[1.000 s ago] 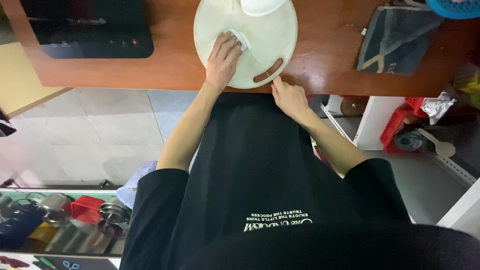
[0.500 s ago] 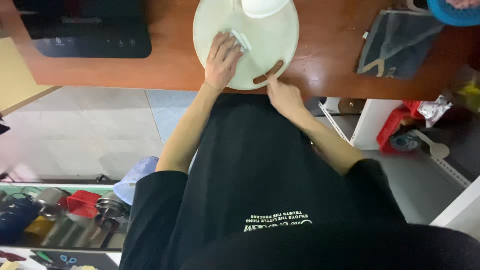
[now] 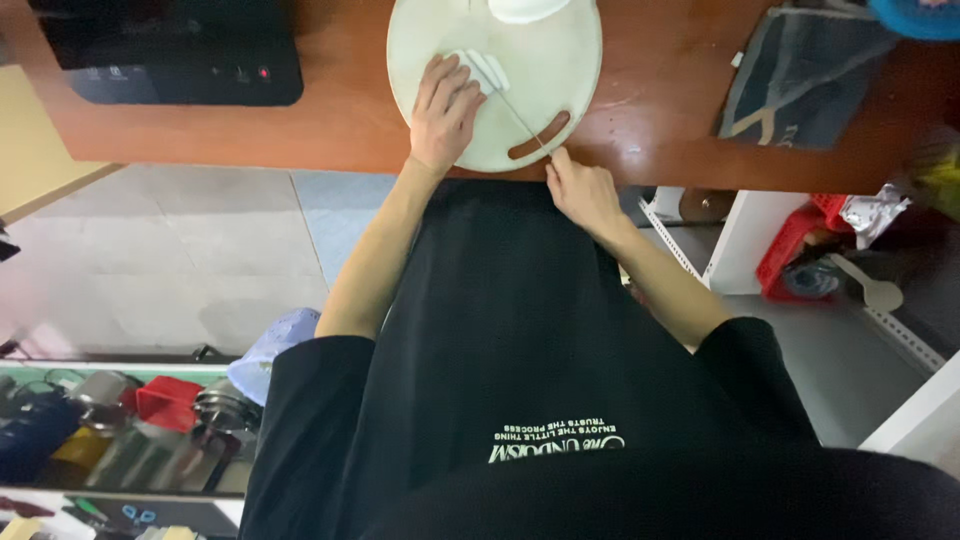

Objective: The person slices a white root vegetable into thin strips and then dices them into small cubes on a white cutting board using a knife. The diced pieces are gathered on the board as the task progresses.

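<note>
While the left hand (image 3: 443,112) presses flat on the round board (image 3: 560,80), its fingers rest on a white piece (image 3: 480,68) near the board's middle, grip loose, not clenched. Right hand (image 3: 583,190) sits at the board's near edge, just past the handle slot (image 3: 540,135), grip pinched on a thin knife (image 3: 520,112) whose blade reaches up to the white piece. Board lies on the wood counter (image 3: 340,120). Left of the board sits a black cooktop (image 3: 170,50); right of it, a dark cloth (image 3: 800,75). A white bowl (image 3: 525,8) touches the board's far edge.
</note>
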